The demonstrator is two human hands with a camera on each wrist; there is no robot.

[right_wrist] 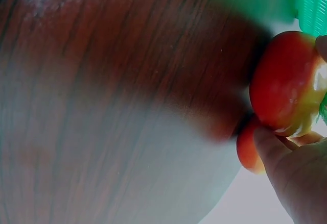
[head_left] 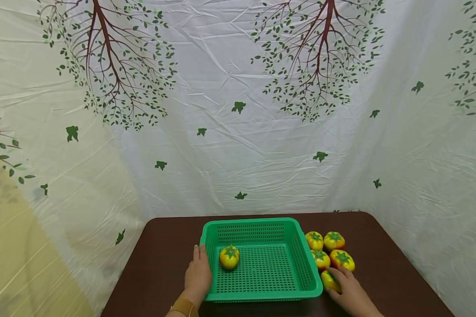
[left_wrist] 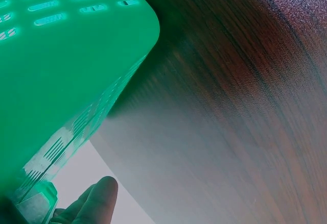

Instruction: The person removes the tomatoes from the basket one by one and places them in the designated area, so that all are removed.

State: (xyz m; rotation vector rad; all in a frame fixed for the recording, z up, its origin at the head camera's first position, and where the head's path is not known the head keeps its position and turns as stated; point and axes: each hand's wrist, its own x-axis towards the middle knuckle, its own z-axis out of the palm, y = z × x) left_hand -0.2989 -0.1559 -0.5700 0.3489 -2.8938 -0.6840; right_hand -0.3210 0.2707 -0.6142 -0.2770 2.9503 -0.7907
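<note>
A green perforated plastic basket [head_left: 263,296] stands on the table with one yellow tomato [head_left: 228,259] in its left part. My left hand [head_left: 198,275] rests along the basket's left side, fingers straight and pointing forward. In the left wrist view, fingertips [left_wrist: 104,196] show beside the basket wall [left_wrist: 76,66]. To the right of the basket, my right hand [head_left: 351,293] grips the nearest yellow-red tomato [head_left: 329,281] between thumb and fingers. That tomato [right_wrist: 283,81] shows its red underside in the right wrist view, with another tomato [right_wrist: 248,150] behind it.
Several more tomatoes with green star-shaped tops, such as the far right one [head_left: 334,241], sit in a cluster against the basket's right side. The dark brown wooden table [head_left: 162,251] has rounded far corners. A white curtain [head_left: 222,167] with printed branches hangs behind it.
</note>
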